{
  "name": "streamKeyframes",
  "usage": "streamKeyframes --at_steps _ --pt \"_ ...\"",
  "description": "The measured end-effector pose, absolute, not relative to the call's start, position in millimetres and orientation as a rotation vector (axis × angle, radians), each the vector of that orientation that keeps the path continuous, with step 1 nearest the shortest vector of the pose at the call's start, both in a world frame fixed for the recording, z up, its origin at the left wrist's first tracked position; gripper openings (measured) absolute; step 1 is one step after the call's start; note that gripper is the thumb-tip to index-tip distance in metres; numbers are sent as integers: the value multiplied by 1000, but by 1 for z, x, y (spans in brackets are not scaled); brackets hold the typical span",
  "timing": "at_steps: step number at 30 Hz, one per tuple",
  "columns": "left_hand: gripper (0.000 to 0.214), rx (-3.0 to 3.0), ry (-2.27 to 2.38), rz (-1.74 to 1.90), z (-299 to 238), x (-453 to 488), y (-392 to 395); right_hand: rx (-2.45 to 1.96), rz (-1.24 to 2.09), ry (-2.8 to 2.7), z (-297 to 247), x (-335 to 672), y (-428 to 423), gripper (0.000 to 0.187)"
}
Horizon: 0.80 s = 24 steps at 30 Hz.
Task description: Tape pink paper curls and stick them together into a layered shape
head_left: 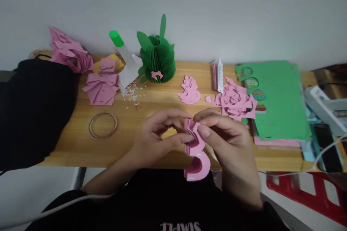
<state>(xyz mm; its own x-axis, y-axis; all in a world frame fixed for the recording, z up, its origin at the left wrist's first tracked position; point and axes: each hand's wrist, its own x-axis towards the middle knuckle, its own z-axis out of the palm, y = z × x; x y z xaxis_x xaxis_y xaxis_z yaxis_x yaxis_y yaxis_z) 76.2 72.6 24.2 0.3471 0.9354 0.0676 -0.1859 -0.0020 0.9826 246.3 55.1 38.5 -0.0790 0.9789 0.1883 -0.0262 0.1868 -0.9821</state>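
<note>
Both my hands hold one stack of pink paper cut-outs (197, 155) with a curvy outline, just above the near edge of the wooden table (81, 140). My left hand (157, 133) pinches the top of the stack from the left, thumb and fingers closed on it. My right hand (230, 144) grips the same top part from the right, thumb pressed on the front sheet. The lower lobe of the stack hangs down over my black shirt.
On the table stand a green honeycomb paper figure (157, 59), a glue stick with a green cap (120, 45), pink folded pieces (101, 88), pink scraps (234, 101), a small pile of pink cut-outs (189, 90), a tape ring (103, 125), green sheets (279, 101), a phone (326, 146) and a black bag (32, 112).
</note>
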Motion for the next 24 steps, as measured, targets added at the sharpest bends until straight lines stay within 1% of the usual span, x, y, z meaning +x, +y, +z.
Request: streamKeyframes --at_steps 4,9,13,20,24 --pt "20 1312 850 1047 27 77 73 -1031 1134 -1352 43 243 52 13" --pt "19 1380 838 1087 29 75 73 -1040 1223 -1264 46 241 50 8" --pt "16 1428 820 1107 29 74 74 -1057 1200 -1247 45 240 49 6" --pt "20 1541 827 1149 29 73 75 -1115 1230 -1212 44 238 47 7" --pt "18 1634 925 1141 31 74 73 -1093 1216 -1220 42 235 48 9"
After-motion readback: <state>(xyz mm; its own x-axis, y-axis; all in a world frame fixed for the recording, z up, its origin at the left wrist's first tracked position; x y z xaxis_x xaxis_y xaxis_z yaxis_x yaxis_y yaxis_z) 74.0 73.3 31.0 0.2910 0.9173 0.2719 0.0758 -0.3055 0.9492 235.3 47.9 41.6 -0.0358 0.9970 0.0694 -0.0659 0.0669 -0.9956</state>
